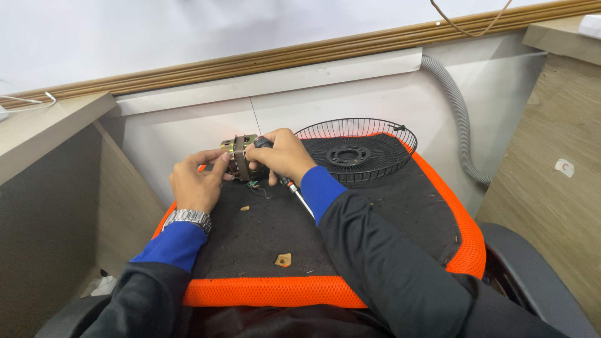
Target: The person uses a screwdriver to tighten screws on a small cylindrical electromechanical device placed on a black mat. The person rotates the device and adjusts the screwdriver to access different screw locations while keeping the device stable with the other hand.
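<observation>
A small metal fan motor (238, 154) stands at the far edge of a black cushion with an orange mesh rim (269, 291). My left hand (197, 180) steadies the motor from the left, fingers against its side. My right hand (283, 156) grips the motor from the right and also holds a screwdriver (294, 188), whose black handle top shows above my fingers and whose shaft runs down toward my blue cuff. Thin wires hang below the motor. I wear a metal wristwatch (187, 218) on the left wrist.
A black wire fan guard (357, 149) lies on the cushion's far right. A small tan scrap (283, 259) sits near the front. Wooden panels flank both sides; a grey corrugated hose (460, 119) runs down the white wall.
</observation>
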